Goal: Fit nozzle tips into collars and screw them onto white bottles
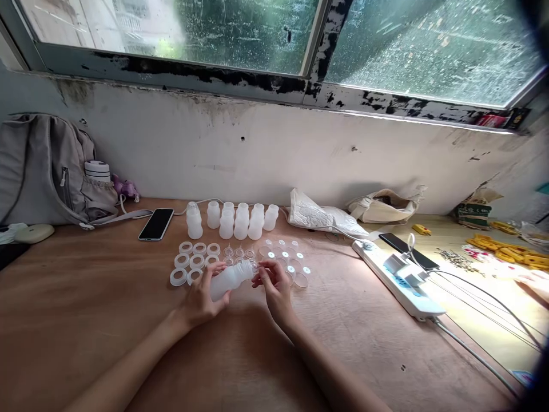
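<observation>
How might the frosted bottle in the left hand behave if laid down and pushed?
The frosted bottle would probably roll, given its rounded body. Its milky, plastic-looking walls suggest low weight. No obvious dent shows under the left hand, hinting at stiffness.

Bottle (230, 280) partly hidden by the hands (202, 300)

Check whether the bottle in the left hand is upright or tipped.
Tipped: the left hand holds the bottle on a slant, its neck pointing toward the fingers of the right hand.
</observation>
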The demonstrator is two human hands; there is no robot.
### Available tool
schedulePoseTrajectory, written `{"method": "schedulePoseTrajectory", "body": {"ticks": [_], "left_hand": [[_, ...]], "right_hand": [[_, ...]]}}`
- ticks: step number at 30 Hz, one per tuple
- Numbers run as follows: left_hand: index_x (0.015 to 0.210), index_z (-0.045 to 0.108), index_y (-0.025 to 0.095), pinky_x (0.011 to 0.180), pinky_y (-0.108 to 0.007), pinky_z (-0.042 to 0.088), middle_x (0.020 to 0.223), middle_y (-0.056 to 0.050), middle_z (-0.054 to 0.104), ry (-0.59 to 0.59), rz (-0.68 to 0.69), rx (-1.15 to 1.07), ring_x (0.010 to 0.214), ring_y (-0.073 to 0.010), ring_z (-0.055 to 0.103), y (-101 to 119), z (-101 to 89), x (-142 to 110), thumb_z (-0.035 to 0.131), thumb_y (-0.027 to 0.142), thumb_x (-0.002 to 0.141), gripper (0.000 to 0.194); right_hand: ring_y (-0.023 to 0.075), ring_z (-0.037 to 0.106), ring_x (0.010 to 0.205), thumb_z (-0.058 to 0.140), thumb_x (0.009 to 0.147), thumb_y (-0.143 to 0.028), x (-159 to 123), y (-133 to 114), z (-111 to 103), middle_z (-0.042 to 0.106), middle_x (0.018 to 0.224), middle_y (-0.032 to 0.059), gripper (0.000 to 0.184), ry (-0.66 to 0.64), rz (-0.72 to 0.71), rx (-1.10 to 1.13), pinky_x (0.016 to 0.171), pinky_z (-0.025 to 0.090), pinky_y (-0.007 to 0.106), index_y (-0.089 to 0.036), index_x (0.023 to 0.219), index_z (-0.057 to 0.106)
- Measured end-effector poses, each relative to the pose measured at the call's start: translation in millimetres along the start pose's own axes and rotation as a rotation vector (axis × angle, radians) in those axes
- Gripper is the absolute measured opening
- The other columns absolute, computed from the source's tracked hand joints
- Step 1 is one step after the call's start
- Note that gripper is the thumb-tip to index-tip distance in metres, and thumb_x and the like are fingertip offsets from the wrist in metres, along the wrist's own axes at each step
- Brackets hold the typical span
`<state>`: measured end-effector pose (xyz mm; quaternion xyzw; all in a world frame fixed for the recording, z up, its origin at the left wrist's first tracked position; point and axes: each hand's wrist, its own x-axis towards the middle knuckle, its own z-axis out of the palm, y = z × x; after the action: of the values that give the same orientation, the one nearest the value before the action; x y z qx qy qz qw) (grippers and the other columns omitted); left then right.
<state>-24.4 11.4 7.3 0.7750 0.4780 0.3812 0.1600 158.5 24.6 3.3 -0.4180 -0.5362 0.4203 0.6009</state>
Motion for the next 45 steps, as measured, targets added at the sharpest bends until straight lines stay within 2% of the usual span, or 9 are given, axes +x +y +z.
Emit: {"method": "schedulePoseTrajectory", "body": {"ticks": [3,7,18,23,32,40,45], "left_hand": [[0.111,0.038,0.022,0.079,-0.031,0.047,0.106,-0.005,0.056,-0.044,0.039,0.034,0.092,-0.0196,0.056,-10,-1.4,-6,0.054,0.025,0.070,0.044],[0.112,0.039,0.023,0.080,-0.031,0.046,0.106,-0.006,0.058,-0.087,0.084,0.044,0.093,-0.0202,0.057,-14,-9.7,-8,0.052,0.024,0.071,0.043],[0.109,0.047,0.021,0.078,-0.030,0.047,0.101,-0.005,0.061,-0.156,0.018,-0.089,0.089,-0.0194,0.058,-16,-21.7,-4,0.054,0.026,0.069,0.041],[0.108,0.048,0.020,0.076,-0.028,0.047,0.100,-0.004,0.062,-0.136,0.036,-0.093,0.087,-0.0180,0.059,-13,-24.3,-3,0.055,0.025,0.068,0.040],[0.108,0.049,0.021,0.077,-0.030,0.047,0.101,-0.005,0.062,-0.179,0.027,-0.111,0.086,-0.0187,0.058,-8,-28.7,-1,0.054,0.025,0.068,0.041],[0.107,0.049,0.021,0.072,-0.027,0.047,0.098,-0.004,0.062,-0.211,0.035,-0.150,0.084,-0.0175,0.059,-6,-29.4,-3,0.055,0.025,0.068,0.040],[0.106,0.051,0.022,0.074,-0.027,0.047,0.098,-0.003,0.062,-0.241,-0.024,-0.212,0.086,-0.0181,0.058,-2,-31.6,-1,0.055,0.025,0.067,0.040]], "right_hand": [[0.0123,0.054,0.057,0.050,0.082,-0.030,-2,3,1,0.053,0.062,-0.0015,0.012,-0.034,0.020,-0.001,0.053,0.048,0.026,-0.020,0.088,0.049],[0.0128,0.054,0.058,0.050,0.082,-0.031,-5,6,3,0.053,0.061,-0.0009,0.014,-0.095,0.045,-0.015,0.053,0.047,0.027,-0.019,0.088,0.049],[0.0119,0.051,0.052,0.050,0.081,-0.034,-4,3,2,0.053,0.059,-0.0010,0.016,-0.187,0.074,-0.071,0.051,0.046,0.027,-0.019,0.084,0.049],[0.0113,0.051,0.052,0.050,0.081,-0.034,-3,0,0,0.053,0.060,-0.0011,0.016,-0.194,0.070,-0.102,0.051,0.044,0.026,-0.018,0.083,0.050],[0.0109,0.049,0.051,0.049,0.081,-0.036,-2,-6,-1,0.049,0.059,-0.0017,0.018,-0.213,0.069,-0.151,0.050,0.042,0.025,-0.019,0.077,0.049],[0.0083,0.038,0.047,0.048,0.082,-0.035,-3,-9,-3,0.040,0.054,-0.0045,0.021,-0.216,0.058,-0.192,0.045,0.032,0.021,-0.019,0.068,0.045],[0.0084,0.035,0.048,0.049,0.081,-0.035,-3,-11,-3,0.037,0.054,-0.0043,0.025,-0.194,0.035,-0.221,0.044,0.029,0.021,-0.019,0.063,0.042]]}}
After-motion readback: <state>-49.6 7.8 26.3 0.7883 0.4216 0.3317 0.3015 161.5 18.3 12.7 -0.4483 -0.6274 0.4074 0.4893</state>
